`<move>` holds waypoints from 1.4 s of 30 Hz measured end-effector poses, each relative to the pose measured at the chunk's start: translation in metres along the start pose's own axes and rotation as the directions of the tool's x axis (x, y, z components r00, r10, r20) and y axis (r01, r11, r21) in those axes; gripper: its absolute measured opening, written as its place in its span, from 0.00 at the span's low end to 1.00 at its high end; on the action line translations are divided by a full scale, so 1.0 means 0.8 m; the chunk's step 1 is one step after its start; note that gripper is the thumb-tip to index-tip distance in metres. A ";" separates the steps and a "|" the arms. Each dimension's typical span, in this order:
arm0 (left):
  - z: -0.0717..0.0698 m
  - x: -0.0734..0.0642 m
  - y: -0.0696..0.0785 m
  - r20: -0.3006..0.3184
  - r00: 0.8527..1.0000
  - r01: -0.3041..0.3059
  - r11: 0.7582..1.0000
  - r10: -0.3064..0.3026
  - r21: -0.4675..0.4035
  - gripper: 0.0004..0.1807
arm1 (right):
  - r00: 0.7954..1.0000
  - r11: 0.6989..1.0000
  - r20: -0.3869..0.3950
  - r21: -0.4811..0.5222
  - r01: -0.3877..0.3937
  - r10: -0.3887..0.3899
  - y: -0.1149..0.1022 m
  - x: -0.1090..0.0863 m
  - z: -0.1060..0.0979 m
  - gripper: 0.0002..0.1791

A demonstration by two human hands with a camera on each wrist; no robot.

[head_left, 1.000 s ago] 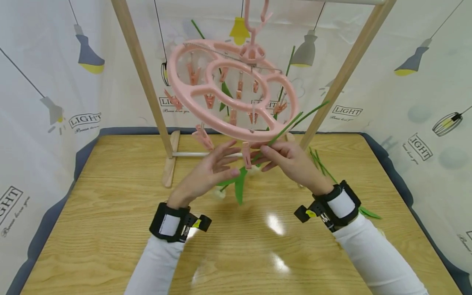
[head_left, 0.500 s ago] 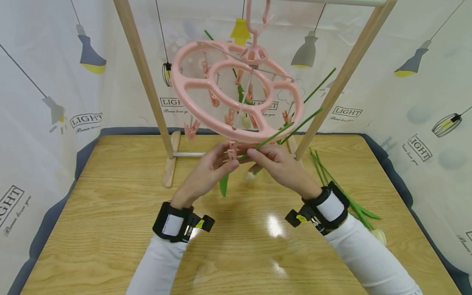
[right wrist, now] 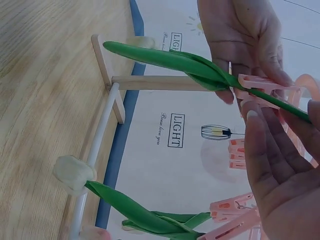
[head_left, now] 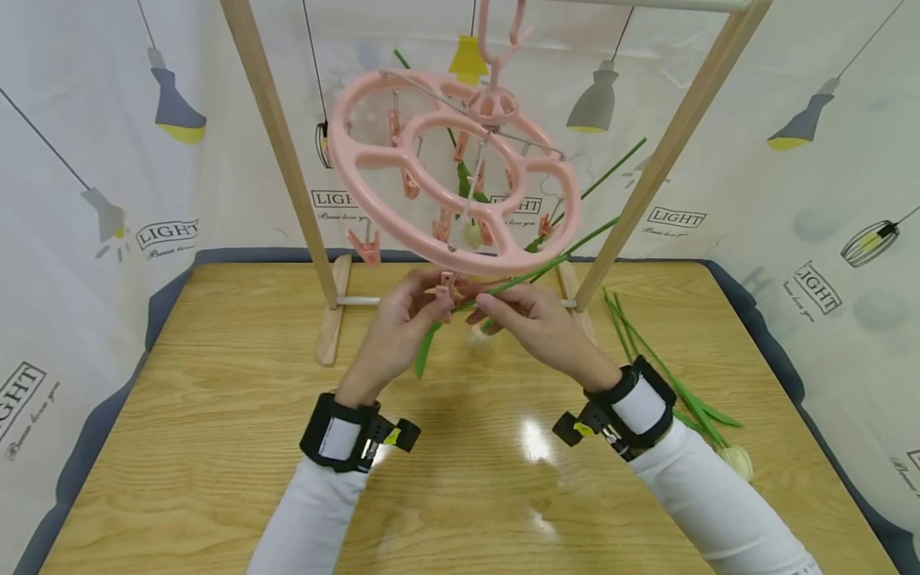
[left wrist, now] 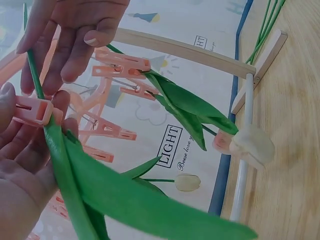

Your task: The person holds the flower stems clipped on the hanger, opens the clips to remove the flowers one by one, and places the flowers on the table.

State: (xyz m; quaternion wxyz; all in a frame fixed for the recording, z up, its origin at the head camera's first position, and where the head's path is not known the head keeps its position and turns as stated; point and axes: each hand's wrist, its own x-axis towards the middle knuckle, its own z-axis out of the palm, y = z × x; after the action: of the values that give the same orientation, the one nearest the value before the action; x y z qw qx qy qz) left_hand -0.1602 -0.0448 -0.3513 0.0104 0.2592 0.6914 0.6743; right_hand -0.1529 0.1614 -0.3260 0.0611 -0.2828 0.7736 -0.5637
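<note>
My left hand [head_left: 388, 327] pinches a pink clothespin [left wrist: 34, 110] between thumb and fingers, under the front rim of the pink round clip hanger [head_left: 402, 228]. The clothespin lies across the stem of an artificial tulip [right wrist: 287, 106], just above its long green leaf [left wrist: 150, 205]. My right hand [head_left: 546, 323] holds that stem between thumb and fingers, to the right of the clothespin. The stem's free end points up and right in the head view. This tulip's bloom is hidden. Another white tulip [right wrist: 74, 175] hangs bloom down from a hanger clip close by.
A wooden stand [head_left: 657, 168] carries the hanger on its top bar, with a white lower rod [left wrist: 241, 185] near the table. More pink clips [head_left: 365, 246] dangle around the ring. Loose tulips [head_left: 693, 407] lie on the table [head_left: 216, 447] at the right. A printed cloth backdrop [head_left: 812, 192] surrounds it.
My left hand has closed its fingers on the clothespin, which has shifted left. The right hand has moved the tulip stem left toward it. The hanger has turned, and its hanging tulips have shifted.
</note>
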 end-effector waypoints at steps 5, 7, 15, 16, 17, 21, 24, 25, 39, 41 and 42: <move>-0.001 0.001 -0.002 -0.040 0.999 -0.019 1.000 0.019 0.019 0.19 | 1.000 1.000 -0.005 0.004 -0.019 0.019 -0.003 -0.006 -0.006 0.17; -0.002 0.002 -0.002 -0.046 0.999 -0.022 0.999 0.024 0.030 0.20 | 1.000 1.000 -0.010 0.003 -0.023 0.023 -0.003 -0.008 -0.010 0.17; -0.007 0.002 -0.005 -0.039 0.997 -0.059 0.995 0.062 0.076 0.18 | 0.991 0.992 -0.114 0.094 0.082 -0.071 -0.006 -0.019 -0.023 0.13; -0.007 0.003 -0.005 -0.037 0.997 -0.063 0.995 0.066 0.077 0.18 | 0.985 0.987 -0.138 0.112 0.116 -0.100 -0.006 -0.020 -0.024 0.12; -0.007 0.003 -0.005 -0.035 0.997 -0.063 0.995 0.066 0.079 0.18 | 0.979 0.980 -0.161 0.131 0.150 -0.128 -0.006 -0.021 -0.023 0.11; -0.005 0.003 -0.004 -0.047 0.998 -0.027 0.997 0.031 0.077 0.18 | 0.948 0.948 -0.235 0.183 0.259 -0.213 -0.005 -0.021 -0.021 0.13; -0.002 0.003 -0.003 -0.057 0.998 0.003 0.999 0.000 0.051 0.19 | 0.932 0.943 -0.284 0.180 0.281 -0.224 -0.004 -0.020 -0.019 0.14; -0.001 0.003 -0.002 -0.061 0.998 0.007 0.999 -0.005 0.040 0.19 | 0.928 0.944 -0.298 0.174 0.281 -0.222 -0.005 -0.020 -0.018 0.14; 0.024 0.006 0.007 -0.094 0.995 0.017 0.995 -0.026 -0.096 0.18 | 0.879 0.884 -0.435 0.308 0.351 -0.198 -0.007 -0.019 0.000 0.26; 0.026 0.006 0.007 -0.092 0.995 0.022 0.994 -0.031 -0.104 0.18 | 0.872 0.880 -0.449 0.311 0.359 -0.197 -0.007 -0.018 0.002 0.27; 0.027 0.006 0.007 -0.092 0.995 0.023 0.994 -0.032 -0.103 0.18 | 0.869 0.879 -0.454 0.311 0.362 -0.197 -0.006 -0.018 0.003 0.28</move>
State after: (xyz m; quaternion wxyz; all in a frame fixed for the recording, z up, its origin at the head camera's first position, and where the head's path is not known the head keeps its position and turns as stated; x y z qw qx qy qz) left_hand -0.1546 -0.0228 -0.3462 0.0005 0.2169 0.6594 0.7198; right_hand -0.1383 0.1656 -0.3254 -0.1314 -0.2518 0.5922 -0.7541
